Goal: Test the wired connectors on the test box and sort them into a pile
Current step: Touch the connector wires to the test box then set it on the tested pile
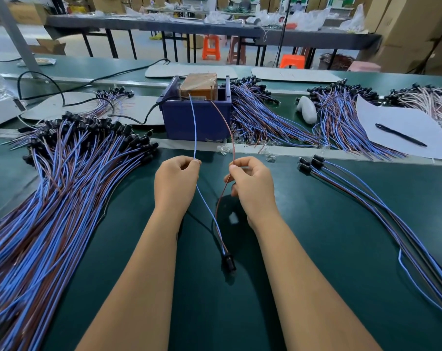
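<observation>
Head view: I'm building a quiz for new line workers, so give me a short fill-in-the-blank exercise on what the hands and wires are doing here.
1. The left hand pinches the ____ wire.
2. The right hand pinches the ____ wire.
3. Both wires run up to the test box sitting in a ____ bin.
4. The black connector of the held wires lies on the mat between the two ____.

Missing words: blue; brown; blue; forearms
</observation>
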Demonstrator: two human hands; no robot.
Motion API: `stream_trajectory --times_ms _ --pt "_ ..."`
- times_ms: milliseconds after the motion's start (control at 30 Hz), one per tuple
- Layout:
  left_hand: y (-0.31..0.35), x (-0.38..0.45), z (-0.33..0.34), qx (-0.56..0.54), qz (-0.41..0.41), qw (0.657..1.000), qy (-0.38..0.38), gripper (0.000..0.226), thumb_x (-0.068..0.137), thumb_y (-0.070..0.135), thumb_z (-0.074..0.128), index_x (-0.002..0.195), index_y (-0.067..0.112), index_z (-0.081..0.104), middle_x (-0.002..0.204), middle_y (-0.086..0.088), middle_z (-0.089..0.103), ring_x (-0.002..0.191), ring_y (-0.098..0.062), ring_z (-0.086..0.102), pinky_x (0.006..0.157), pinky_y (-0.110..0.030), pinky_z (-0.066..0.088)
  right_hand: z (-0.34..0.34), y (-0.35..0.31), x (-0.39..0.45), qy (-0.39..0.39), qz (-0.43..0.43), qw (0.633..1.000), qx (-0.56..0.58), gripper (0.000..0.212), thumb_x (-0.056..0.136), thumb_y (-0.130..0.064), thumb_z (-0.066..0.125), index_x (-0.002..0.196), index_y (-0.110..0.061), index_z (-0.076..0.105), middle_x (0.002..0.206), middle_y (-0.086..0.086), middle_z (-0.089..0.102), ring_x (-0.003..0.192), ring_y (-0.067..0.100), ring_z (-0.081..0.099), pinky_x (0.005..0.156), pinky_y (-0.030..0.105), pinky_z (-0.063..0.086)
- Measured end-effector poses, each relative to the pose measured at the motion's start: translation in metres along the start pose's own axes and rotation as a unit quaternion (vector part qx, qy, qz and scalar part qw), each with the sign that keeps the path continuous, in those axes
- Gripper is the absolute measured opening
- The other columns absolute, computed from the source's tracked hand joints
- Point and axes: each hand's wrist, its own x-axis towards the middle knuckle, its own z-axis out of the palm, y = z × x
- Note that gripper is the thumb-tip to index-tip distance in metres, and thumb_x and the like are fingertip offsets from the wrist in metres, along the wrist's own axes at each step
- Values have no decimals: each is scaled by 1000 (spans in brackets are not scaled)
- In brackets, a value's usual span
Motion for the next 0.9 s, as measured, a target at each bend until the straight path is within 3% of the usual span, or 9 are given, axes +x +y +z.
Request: stream_trajectory --times_ms 200,467,900 --pt "1 -2 -3 0 -2 1000 22 26 89 26 53 87 5 68 64 -2 52 56 -17 37 55 -33 35 0 0 0 -2 3 1000 -1 9 94 -11 56 88 -16 60 71 2 66 55 5 54 52 19 45" --pt "1 -3 -6 8 -9 999 48 21 88 26 52 83 14 69 62 1 55 52 -14 38 52 -29 35 1 0 1 0 6 1000 -21 7 95 -13 56 91 -17 61 77 4 69 55 5 56 52 18 46" --pt "1 -1 -6 14 -16 998 55 26 84 25 52 86 2 65 63 -3 50 55 -17 36 54 -31 33 1 -1 0 6 5 1000 -22 12 94 -14 56 85 -20 60 69 -1 67 49 3 53 49 17 44"
